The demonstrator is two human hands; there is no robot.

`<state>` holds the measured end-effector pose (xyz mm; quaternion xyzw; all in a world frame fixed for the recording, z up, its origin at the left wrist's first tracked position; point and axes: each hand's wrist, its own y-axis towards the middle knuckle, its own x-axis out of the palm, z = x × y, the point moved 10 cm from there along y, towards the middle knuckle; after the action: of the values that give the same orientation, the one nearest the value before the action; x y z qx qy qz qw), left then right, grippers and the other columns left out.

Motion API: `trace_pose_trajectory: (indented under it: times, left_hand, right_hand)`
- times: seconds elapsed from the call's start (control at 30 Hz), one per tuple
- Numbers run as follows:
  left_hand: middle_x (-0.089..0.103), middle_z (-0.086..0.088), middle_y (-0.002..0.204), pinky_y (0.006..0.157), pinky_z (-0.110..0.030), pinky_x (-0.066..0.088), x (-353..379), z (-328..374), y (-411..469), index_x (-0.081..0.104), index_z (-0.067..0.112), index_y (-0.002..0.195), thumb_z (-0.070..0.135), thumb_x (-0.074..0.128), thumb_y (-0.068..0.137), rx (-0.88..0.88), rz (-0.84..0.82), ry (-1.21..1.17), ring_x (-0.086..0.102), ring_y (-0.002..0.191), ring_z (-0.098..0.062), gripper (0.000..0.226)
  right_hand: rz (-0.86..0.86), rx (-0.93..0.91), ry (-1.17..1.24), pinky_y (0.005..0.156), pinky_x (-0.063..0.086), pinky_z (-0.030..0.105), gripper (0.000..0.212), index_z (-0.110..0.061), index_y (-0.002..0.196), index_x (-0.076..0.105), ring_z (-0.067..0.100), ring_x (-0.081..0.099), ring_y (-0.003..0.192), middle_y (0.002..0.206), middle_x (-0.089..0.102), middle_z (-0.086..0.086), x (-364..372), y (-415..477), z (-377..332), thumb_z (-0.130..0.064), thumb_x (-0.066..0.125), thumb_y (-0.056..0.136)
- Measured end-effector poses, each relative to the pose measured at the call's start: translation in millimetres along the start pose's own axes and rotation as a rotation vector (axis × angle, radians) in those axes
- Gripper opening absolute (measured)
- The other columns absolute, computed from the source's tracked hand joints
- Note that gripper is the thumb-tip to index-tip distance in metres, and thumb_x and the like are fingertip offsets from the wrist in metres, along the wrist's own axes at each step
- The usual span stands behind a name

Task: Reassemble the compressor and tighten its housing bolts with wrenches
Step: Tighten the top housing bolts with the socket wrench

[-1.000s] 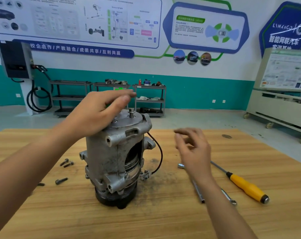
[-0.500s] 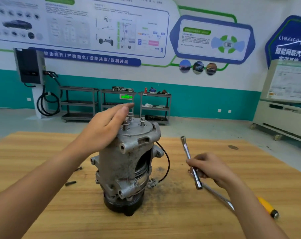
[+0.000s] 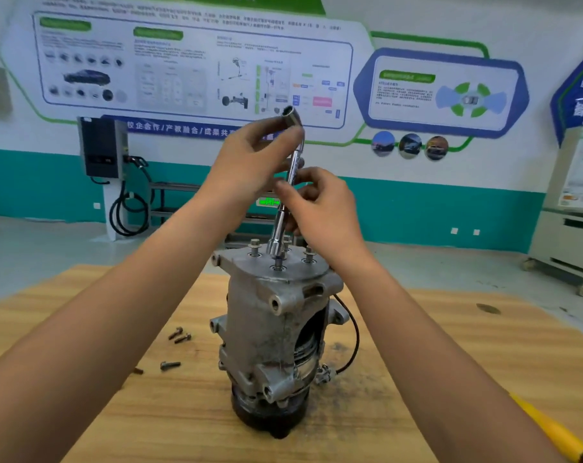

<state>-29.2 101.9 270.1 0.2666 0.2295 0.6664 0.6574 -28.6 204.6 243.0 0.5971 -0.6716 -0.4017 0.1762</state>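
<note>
Wooden bench (image 3: 450, 345) in a workshop with a teal-banded wall; compressor (image 3: 266, 329) standing on end at mid-bench, flat cover uppermost, housing bolts (image 3: 254, 245) standing proud of it, loose bolts (image 3: 176, 335) lying to its left. Socket wrench (image 3: 292, 172) held nearly upright, top leaning slightly right, lower socket down over the near middle bolt (image 3: 278, 264); left hand (image 3: 250, 158) with fingers curled round the bent upper end, right hand (image 3: 323, 208) pinching the shaft lower down, nearer the cover. Judged next: turning about the wrench's long axis, kept in line with that bolt, otherwise likely to slip off the head.
</note>
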Motion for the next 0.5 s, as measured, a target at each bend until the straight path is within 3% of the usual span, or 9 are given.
trace_pose_trajectory:
  times: [0.1, 0.2, 0.3, 0.37, 0.43, 0.5]
  left_hand:
    - [0.067, 0.000, 0.091, 0.075, -0.035, 0.055, 5.9, 9.5, 7.5, 0.059, 0.020, 0.098, 0.022, 0.057, 0.092, 0.014, -0.008, -0.023, 0.069, 0.087, -0.020, 0.006]
    - [0.069, -0.001, 0.089, 0.063, -0.026, 0.055, 6.5, 11.6, 11.1, 0.060, 0.020, 0.092, 0.021, 0.056, 0.093, 0.003, -0.012, -0.062, 0.070, 0.080, -0.015, 0.004]
    - [0.068, -0.003, 0.081, 0.056, -0.025, 0.053, 3.7, 6.9, 10.0, 0.060, 0.016, 0.088, 0.016, 0.056, 0.093, 0.002, 0.025, -0.123, 0.069, 0.068, -0.016, 0.006]
    - [0.069, -0.004, 0.075, 0.052, -0.023, 0.052, 3.2, 2.7, 9.8, 0.059, 0.013, 0.085, 0.014, 0.054, 0.093, -0.015, 0.045, -0.179, 0.068, 0.063, -0.017, 0.009]
    - [0.071, -0.003, 0.069, 0.050, -0.021, 0.051, 7.6, -4.3, 10.9, 0.058, 0.011, 0.085, 0.016, 0.048, 0.094, -0.089, 0.037, -0.269, 0.068, 0.060, -0.016, 0.015]
    - [0.068, -0.001, 0.060, 0.048, -0.018, 0.048, 17.3, -14.2, 11.1, 0.056, 0.010, 0.085, 0.023, 0.041, 0.095, -0.212, -0.011, -0.338, 0.064, 0.052, -0.013, 0.022]
  right_hand:
    - [0.008, -0.035, -0.037, 0.065, 0.054, 0.035, 0.009, -0.024, 0.087, 0.053, 0.016, 0.062, 0.060, 0.067, 0.063, 0.001, -2.9, 4.0, -4.2, -0.024, 0.061, 0.090]
    - [-0.031, -0.046, -0.073, 0.065, 0.053, 0.032, 0.010, -0.020, 0.097, 0.054, 0.015, 0.060, 0.059, 0.069, 0.062, 0.000, -0.4, 4.9, -5.3, -0.023, 0.060, 0.090]
    - [-0.054, -0.062, -0.081, 0.062, 0.052, 0.030, 0.010, -0.025, 0.090, 0.051, 0.013, 0.060, 0.057, 0.064, 0.060, -0.002, 2.5, 2.1, -5.9, -0.024, 0.062, 0.090]
    - [-0.057, -0.093, -0.094, 0.058, 0.047, 0.019, 0.015, -0.028, 0.083, 0.049, 0.004, 0.055, 0.055, 0.060, 0.056, -0.007, 2.2, 0.3, -7.2, -0.024, 0.063, 0.089]
    - [-0.068, -0.102, -0.096, 0.052, 0.039, 0.010, 0.018, -0.027, 0.076, 0.051, -0.002, 0.051, 0.053, 0.057, 0.053, -0.011, 2.1, -1.0, -8.8, -0.023, 0.064, 0.088]
    - [-0.129, -0.082, -0.100, 0.056, 0.040, 0.012, 0.016, -0.018, 0.074, 0.059, -0.002, 0.053, 0.057, 0.060, 0.056, -0.007, 6.2, -2.3, -6.9, -0.022, 0.062, 0.089]
